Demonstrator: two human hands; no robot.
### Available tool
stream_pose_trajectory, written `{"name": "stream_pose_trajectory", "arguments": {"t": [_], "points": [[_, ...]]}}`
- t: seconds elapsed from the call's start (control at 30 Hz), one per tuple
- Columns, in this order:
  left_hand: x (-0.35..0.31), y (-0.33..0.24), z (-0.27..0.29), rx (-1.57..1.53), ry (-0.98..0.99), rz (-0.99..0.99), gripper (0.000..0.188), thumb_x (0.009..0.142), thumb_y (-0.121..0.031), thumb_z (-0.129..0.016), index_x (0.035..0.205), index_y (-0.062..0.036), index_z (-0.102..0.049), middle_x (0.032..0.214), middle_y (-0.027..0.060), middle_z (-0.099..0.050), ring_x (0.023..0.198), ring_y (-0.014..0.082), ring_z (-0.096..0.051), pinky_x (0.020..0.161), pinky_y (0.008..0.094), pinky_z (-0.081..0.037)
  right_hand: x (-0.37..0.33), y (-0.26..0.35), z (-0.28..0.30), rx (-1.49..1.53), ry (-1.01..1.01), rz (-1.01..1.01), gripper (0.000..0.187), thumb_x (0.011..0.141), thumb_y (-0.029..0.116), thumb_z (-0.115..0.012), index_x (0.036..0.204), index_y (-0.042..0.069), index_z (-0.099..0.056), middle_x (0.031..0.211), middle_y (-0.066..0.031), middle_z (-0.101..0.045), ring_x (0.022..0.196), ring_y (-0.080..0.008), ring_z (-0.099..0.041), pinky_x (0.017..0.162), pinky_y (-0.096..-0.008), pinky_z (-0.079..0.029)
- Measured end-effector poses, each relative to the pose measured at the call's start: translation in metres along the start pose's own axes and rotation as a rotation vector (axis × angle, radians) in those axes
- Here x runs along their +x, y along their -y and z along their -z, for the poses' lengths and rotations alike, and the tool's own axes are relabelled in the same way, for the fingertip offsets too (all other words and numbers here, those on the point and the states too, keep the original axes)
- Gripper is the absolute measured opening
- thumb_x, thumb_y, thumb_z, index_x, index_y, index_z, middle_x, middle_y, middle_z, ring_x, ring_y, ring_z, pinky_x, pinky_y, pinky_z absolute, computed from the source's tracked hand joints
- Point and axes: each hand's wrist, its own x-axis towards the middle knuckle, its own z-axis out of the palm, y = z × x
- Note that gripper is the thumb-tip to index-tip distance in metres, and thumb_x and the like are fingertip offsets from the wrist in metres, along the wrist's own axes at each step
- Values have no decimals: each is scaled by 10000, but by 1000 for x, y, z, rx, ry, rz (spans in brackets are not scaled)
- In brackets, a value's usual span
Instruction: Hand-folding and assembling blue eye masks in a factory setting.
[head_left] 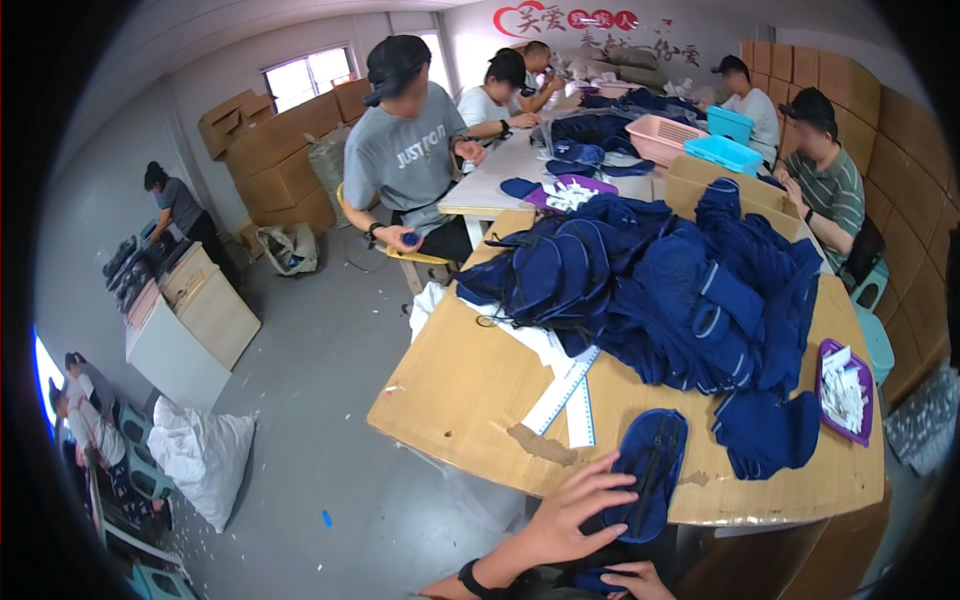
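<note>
My left hand, with a black band at the wrist, has its fingers stretched out and apart. Its fingertips lie over the left edge of a dark blue oval fabric pouch with a black zip down the middle. The pouch rests at the table's near edge and partly overhangs it. Lower down, my right hand is cut off by the picture's edge. Its curled fingers close on a folded dark blue fabric piece, only part of which shows. Another dark blue fabric piece lies to the right of the pouch.
A big heap of dark blue fabric pieces covers the wooden table's middle. White rulers lie left of the pouch; a purple basket of white tags stands right. Several people sit around the farther tables. A white sack stands on the floor.
</note>
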Motion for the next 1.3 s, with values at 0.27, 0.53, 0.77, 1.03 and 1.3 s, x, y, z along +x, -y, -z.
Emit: {"name": "stream_pose_trajectory", "arguments": {"t": [0.27,0.53,0.77,1.03,1.3], "points": [[5,4,-22,170,-134,0,278,768,-92,-753,1040,-88,-697,1174,49,-653,1153,257,-601,910,358,-507,4,4,3,-8,-48,-58,286,825,168,-746,1063,18,-695,902,-70,-683,640,-122,-616,587,-237,-485],[9,7,-36,270,-318,-30,224,723,-64,-767,936,-93,-704,1046,40,-678,987,229,-657,783,317,-518,14,4,14,-30,20,-79,282,838,157,-728,1082,17,-698,887,-59,-689,623,-111,-600,605,-236,-500],[-2,18,-49,360,-470,-124,164,684,-31,-730,825,-102,-689,923,0,-675,848,186,-662,643,274,-473,36,-2,30,-4,136,-200,356,856,133,-712,1176,1,-630,1002,-62,-651,706,-113,-602,663,-222,-507],[9,22,-52,579,-428,-204,174,619,-101,-708,790,-120,-678,885,45,-681,764,224,-645,656,336,-472,47,-20,61,291,20,-394,472,830,20,-700,1281,47,-562,1307,-111,-487,796,-148,-592,713,-256,-499],[18,30,-46,601,-336,-216,143,669,-107,-697,804,-145,-668,884,14,-671,757,186,-643,661,305,-458,60,-120,116,285,168,48,193,915,188,-668,986,9,-658,1018,-91,-637,980,-196,-570,924,-314,-428]]}}
